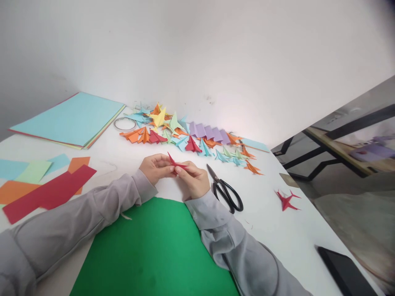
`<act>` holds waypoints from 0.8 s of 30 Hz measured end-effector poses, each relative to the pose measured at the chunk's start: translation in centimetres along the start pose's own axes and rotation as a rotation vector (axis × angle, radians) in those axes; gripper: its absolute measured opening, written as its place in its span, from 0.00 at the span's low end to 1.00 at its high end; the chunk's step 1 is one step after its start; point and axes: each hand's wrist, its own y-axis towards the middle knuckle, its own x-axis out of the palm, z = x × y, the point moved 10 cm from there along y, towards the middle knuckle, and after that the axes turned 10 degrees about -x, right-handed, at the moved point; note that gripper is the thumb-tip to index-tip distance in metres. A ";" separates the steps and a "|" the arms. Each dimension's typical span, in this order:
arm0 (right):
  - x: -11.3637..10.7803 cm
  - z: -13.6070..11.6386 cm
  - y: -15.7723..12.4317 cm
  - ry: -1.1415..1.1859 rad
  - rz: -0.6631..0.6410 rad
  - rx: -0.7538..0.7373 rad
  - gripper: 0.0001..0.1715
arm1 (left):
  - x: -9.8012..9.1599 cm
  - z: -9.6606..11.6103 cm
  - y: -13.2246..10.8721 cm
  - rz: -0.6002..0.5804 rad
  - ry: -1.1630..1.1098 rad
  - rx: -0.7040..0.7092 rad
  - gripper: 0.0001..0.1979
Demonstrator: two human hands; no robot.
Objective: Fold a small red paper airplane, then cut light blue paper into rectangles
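Observation:
A small red folded-paper piece (pixel 173 162) with pointed ends is pinched between my two hands, above the white table. My left hand (pixel 156 168) grips it from the left, thumb and fingers closed. From the right, my right hand (pixel 195 177) holds it with the thumb on top. Parts of the piece are hidden by my fingers. Black-handled scissors (pixel 226 191) lie just right of my right hand, blades pointing away. Below my wrists is a large green sheet (pixel 154 246). A finished-looking red paper plane (pixel 287 201) rests on the table at the right.
Several colourful folded-paper planes (pixel 159 118) and purple pleated pieces (pixel 208 132) line the wall side. At left are stacked large sheets (pixel 70 117) and cut strips (pixel 51 191). A tape roll (pixel 125 123) lies behind my left hand. A black phone-like device (pixel 344 269) sits near the right edge.

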 end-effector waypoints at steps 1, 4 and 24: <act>-0.1 -0.2 0.0 -0.007 0.012 -0.007 0.04 | 0.2 0.1 -0.1 -0.006 0.010 -0.002 0.20; -0.6 -0.5 -0.2 -0.038 0.069 -0.015 0.06 | 0.8 0.7 -0.5 -0.014 0.063 0.012 0.18; -1.1 -0.2 -0.5 -0.086 0.050 -0.006 0.09 | 1.2 1.2 -0.7 -0.066 0.179 0.012 0.14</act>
